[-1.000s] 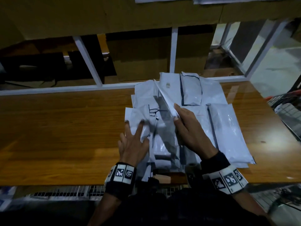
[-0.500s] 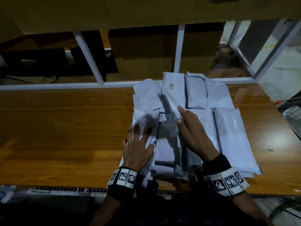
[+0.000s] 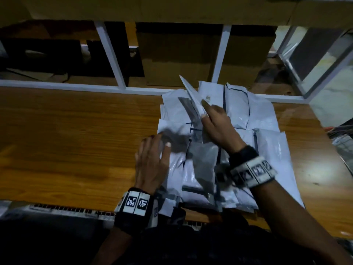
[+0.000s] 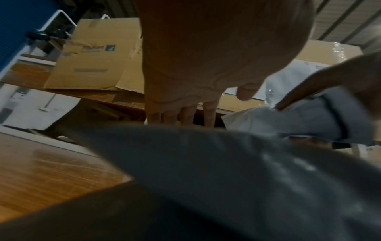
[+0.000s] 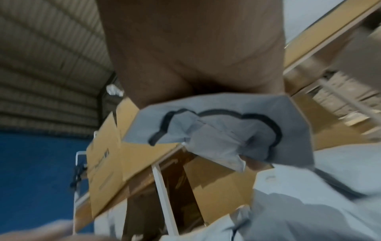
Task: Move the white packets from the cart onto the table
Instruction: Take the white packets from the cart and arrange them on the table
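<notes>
Several white packets [image 3: 267, 153] lie in an overlapping pile on the wooden table [image 3: 76, 140], right of centre. My right hand [image 3: 214, 121] grips one white packet [image 3: 191, 96] and holds it tilted up on edge over the middle of the pile. The right wrist view shows this packet [image 5: 216, 127] with a crumpled, black-edged flap under my palm. My left hand [image 3: 152, 161] lies with fingers spread on the left side of the pile. In the left wrist view its fingers [image 4: 185, 112] are straight above a grey-white packet [image 4: 226, 163].
A white metal frame [image 3: 118, 66] runs along the table's far edge, with cardboard boxes [image 3: 177, 60] behind it. The wire cart [image 3: 342, 142] shows at the right edge. Bare wood stretches to the left of the pile.
My right hand, earlier flat on the pile, has raised one packet up on edge. The left hand has shifted slightly left and stays on the pile.
</notes>
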A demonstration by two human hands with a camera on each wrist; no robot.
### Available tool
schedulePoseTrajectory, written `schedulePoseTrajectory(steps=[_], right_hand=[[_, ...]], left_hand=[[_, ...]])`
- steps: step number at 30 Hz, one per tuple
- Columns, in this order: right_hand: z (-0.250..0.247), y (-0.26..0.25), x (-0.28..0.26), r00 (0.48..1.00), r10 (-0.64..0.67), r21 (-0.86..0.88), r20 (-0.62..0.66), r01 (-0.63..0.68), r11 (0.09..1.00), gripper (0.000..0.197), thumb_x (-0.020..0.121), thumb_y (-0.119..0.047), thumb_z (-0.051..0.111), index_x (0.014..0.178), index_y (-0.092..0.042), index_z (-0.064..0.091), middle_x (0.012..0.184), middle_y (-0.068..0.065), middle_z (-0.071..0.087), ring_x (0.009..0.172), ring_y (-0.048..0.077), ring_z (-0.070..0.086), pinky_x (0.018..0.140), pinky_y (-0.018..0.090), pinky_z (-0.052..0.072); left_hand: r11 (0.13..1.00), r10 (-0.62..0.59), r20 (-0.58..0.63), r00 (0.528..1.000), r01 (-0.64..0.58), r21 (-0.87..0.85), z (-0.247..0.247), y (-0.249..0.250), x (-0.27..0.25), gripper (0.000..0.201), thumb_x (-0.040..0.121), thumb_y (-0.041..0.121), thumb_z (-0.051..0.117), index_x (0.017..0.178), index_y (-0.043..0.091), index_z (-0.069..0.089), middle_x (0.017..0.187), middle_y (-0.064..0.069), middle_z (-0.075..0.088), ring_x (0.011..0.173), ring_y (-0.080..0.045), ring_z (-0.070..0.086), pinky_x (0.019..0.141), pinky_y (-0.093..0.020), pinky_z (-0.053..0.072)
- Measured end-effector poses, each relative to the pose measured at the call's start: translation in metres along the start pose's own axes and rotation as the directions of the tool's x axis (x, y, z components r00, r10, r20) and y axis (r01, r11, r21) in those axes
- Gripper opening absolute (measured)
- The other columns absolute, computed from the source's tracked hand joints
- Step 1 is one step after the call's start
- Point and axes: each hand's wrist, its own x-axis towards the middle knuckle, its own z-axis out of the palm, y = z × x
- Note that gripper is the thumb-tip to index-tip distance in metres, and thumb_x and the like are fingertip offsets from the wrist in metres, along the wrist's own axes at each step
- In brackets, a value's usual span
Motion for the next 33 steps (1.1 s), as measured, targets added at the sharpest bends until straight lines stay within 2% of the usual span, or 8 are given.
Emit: schedulePoseTrajectory(steps=[4,8,11,14,19,26,30,33], right_hand=[[0.006,-0.011,0.062,0.989,0.106,-0.063,0.106,-0.100,0.993,0.062,0.094,-0.046,0.027,0.151,-0.023,0.035,0.132,0.026,0.052,0.120,0.043,0.048,0.103,0.054,0.039],[0.033,-0.026,0.108,0.967,0.234,-0.149,0.102,-0.218,0.964,0.053,0.102,-0.035,0.029,0.154,-0.024,0.028,0.147,0.022,0.040,0.135,0.042,0.036,0.110,0.053,0.028],[0.067,-0.031,0.136,0.943,0.314,-0.223,0.111,-0.285,0.932,0.055,0.098,-0.035,0.034,0.152,-0.026,0.027,0.154,0.018,0.030,0.141,0.043,0.023,0.111,0.056,0.022],[0.099,-0.026,0.150,0.900,0.377,-0.395,0.220,-0.271,0.878,0.070,0.088,-0.045,0.050,0.151,-0.027,0.026,0.159,0.015,0.022,0.143,0.046,0.015,0.111,0.064,0.016],[0.116,-0.013,0.154,0.841,0.433,-0.483,0.326,-0.246,0.841,0.079,0.093,-0.065,0.013,0.158,-0.022,0.006,0.165,0.019,-0.002,0.151,0.038,-0.002,0.119,0.057,0.002],[0.120,-0.005,0.162,0.869,0.360,-0.530,0.340,-0.139,0.836,0.083,0.086,-0.069,0.008,0.157,-0.027,0.014,0.164,0.018,0.006,0.150,0.041,0.004,0.116,0.063,0.005],[0.107,-0.006,0.163,0.874,0.299,-0.511,0.384,-0.069,0.857,0.067,0.072,-0.043,0.038,0.137,-0.028,0.038,0.146,0.021,0.035,0.135,0.052,0.026,0.100,0.070,0.015],[0.068,-0.013,0.126,0.913,0.213,-0.375,0.349,-0.072,0.924,0.068,0.077,-0.052,0.041,0.141,-0.030,0.037,0.151,0.012,0.035,0.134,0.047,0.030,0.097,0.060,0.024]], left_hand=[[0.998,-0.004,-0.043,0.999,0.001,-0.068,-0.002,-0.008,0.002,0.057,0.096,0.064,0.017,0.124,0.029,0.053,0.122,0.003,0.058,0.113,-0.016,0.050,0.097,-0.051,0.043],[0.998,0.019,-0.056,0.998,-0.022,-0.066,-0.003,-0.007,-0.001,0.051,0.098,0.056,0.023,0.121,0.027,0.057,0.121,0.005,0.059,0.112,-0.013,0.052,0.094,-0.045,0.045],[0.999,-0.027,-0.053,0.998,0.028,0.016,-0.001,-0.009,-0.006,0.036,0.098,0.050,0.037,0.116,0.029,0.059,0.117,0.008,0.061,0.110,-0.014,0.052,0.090,-0.042,0.047],[0.997,-0.059,-0.079,0.995,0.063,0.046,0.001,-0.015,-0.013,0.025,0.095,0.037,0.053,0.115,0.026,0.062,0.112,0.007,0.063,0.107,-0.015,0.054,0.088,-0.041,0.049],[0.999,-0.021,-0.102,0.995,0.024,0.028,-0.003,-0.024,-0.019,0.019,0.093,0.035,0.051,0.104,0.025,0.063,0.103,0.009,0.063,0.098,-0.013,0.055,0.081,-0.036,0.049],[1.000,-0.007,-0.110,0.994,0.009,0.020,-0.008,-0.017,-0.024,0.020,0.092,0.029,0.053,0.103,0.018,0.065,0.100,0.003,0.065,0.094,-0.015,0.055,0.078,-0.031,0.046],[1.000,-0.005,-0.116,0.993,0.003,-0.015,-0.008,-0.013,-0.028,0.016,0.095,0.023,0.056,0.108,0.020,0.064,0.105,0.008,0.063,0.097,-0.007,0.052,0.081,-0.027,0.046],[1.000,0.006,-0.125,0.992,-0.009,-0.023,-0.009,-0.012,-0.031,0.017,0.094,0.027,0.056,0.107,0.021,0.065,0.107,0.008,0.064,0.101,-0.011,0.055,0.083,-0.037,0.050]])
